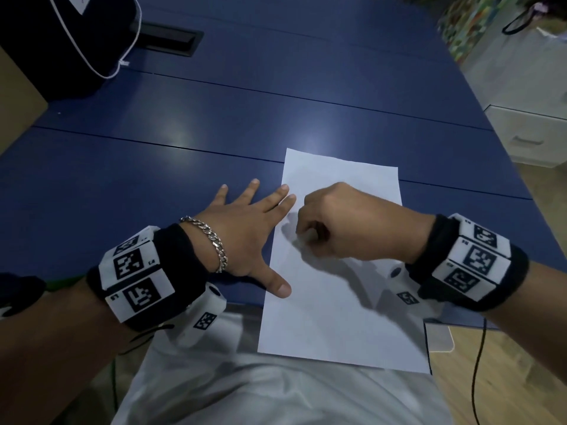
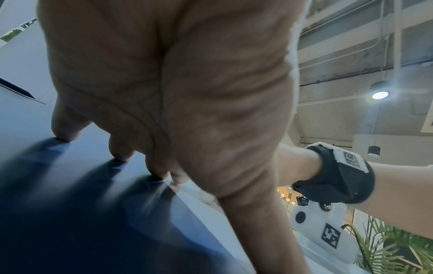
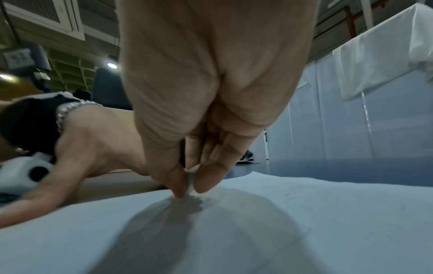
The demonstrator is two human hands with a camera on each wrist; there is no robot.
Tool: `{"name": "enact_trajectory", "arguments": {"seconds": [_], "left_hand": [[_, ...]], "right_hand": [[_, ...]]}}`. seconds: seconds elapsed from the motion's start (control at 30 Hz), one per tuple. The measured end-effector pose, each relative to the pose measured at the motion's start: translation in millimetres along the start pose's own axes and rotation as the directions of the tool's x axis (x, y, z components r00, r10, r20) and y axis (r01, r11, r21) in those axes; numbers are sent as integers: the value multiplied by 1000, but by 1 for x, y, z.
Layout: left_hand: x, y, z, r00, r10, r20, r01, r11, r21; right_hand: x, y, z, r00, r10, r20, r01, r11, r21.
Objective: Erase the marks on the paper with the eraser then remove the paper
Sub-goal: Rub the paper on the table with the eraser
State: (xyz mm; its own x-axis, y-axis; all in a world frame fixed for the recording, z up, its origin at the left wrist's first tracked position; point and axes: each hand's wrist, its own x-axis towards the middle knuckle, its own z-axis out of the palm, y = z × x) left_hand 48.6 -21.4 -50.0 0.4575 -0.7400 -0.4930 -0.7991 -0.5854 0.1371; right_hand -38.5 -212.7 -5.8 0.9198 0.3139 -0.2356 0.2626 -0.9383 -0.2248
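A white sheet of paper (image 1: 337, 317) lies on the blue table (image 1: 153, 167), and its near end hangs over the table's front edge. My left hand (image 1: 264, 240) lies flat with fingers spread; its thumb and two fingertips press the paper's left edge. My right hand (image 1: 302, 233) is curled over the sheet's upper middle. In the right wrist view its thumb and fingers (image 3: 178, 185) pinch a small pale eraser (image 3: 191, 176) down against the paper (image 3: 304, 222). The eraser is hidden in the head view. I see no clear marks on the sheet.
A black bag with a white cord (image 1: 61, 41) stands at the table's far left beside a black cable slot (image 1: 171, 41). White drawers (image 1: 527, 133) stand past the table's right edge. A black cable (image 1: 478, 363) hangs at my right.
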Motion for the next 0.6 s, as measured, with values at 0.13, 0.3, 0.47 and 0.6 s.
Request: {"name": "enact_trajectory", "arguments": {"seconds": [0.13, 0.3, 0.47, 0.6], "left_hand": [[1, 0, 0, 1000, 11, -5, -11, 1000, -10], [2, 1, -2, 1000, -3, 17, 3, 1000, -2], [3, 0, -2, 1000, 2, 12, -2, 1000, -5], [3, -1, 0, 1000, 4, 8, -4, 1000, -7]], "right_hand": [[9, 14, -2, 989, 98, -113, -98, 995, 2], [-3, -8, 3, 1000, -28, -7, 29, 999, 38], [7, 9, -4, 997, 41, -60, -42, 999, -8], [-3, -4, 3, 999, 14, -48, -14, 1000, 12]]}}
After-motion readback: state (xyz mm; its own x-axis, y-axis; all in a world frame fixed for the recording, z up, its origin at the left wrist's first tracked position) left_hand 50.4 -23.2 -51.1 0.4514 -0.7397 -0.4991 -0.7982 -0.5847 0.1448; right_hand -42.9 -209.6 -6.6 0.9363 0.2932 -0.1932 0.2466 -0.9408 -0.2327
